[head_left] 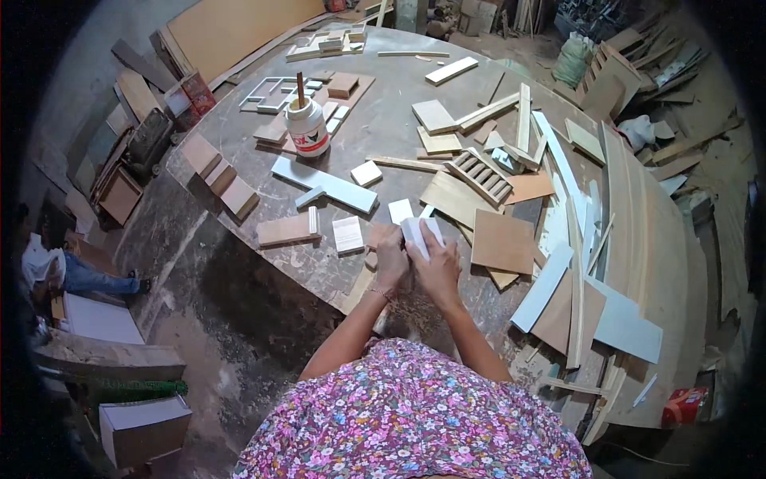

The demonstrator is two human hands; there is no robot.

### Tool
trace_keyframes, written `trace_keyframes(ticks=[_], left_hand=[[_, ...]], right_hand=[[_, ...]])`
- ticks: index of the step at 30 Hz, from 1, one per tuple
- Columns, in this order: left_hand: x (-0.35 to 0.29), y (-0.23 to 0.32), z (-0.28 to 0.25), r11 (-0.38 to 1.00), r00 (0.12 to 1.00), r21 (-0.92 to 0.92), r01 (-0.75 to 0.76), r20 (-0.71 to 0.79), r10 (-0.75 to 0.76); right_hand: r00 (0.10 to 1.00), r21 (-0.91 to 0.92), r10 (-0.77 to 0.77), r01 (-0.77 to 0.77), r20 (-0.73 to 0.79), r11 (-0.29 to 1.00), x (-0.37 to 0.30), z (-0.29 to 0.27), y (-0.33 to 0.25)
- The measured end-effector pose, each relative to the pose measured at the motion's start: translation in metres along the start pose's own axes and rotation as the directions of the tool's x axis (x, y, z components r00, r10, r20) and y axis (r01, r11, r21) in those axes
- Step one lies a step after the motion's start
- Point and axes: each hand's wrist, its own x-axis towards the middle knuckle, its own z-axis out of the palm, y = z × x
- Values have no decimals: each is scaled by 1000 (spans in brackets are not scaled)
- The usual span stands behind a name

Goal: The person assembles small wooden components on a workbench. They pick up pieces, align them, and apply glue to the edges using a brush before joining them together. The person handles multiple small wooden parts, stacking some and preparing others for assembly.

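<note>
Close to the table's near edge, my right hand (439,270) grips a small white-faced block (416,235), its fingers over the top and right side. My left hand (389,262) is closed against the block's left side, its fingertips mostly hidden. Just beyond lies a white square piece (400,211). Left of my hands are another white block (348,235) and a brown wooden block (286,231) with a striped end. A thin brown board (503,241) rests to the right of my right hand.
Farther back stands a white glue tub (306,129) with a stick in it. A long pale strip (325,184) lies before it. Slatted wood (479,177) and several offcuts crowd the right. Three brown blocks (219,176) line the left edge. A seated person (72,267) is at far left.
</note>
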Motion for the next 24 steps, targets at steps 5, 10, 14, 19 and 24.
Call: trace_keyframes(ticks=[5, 10, 14, 19, 24], left_hand=[[-2, 12, 10, 1000, 998, -22, 15, 59, -14], [1, 7, 3, 995, 992, 14, 97, 84, -98], [2, -1, 1, 997, 1000, 70, -15, 24, 13], [-7, 13, 9, 996, 994, -53, 65, 90, -60], [-7, -3, 6, 996, 993, 40, 80, 81, -83]], right_hand=[[993, 155, 101, -110, 64, 982, 38, 2, 13], [986, 151, 119, -135, 114, 979, 21, -5, -1], [1000, 48, 4, -4, 1, 999, -9, 5, -1], [995, -13, 98, -98, -10, 995, 31, -4, -2], [999, -12, 41, -41, 5, 999, 9, -1, -2]])
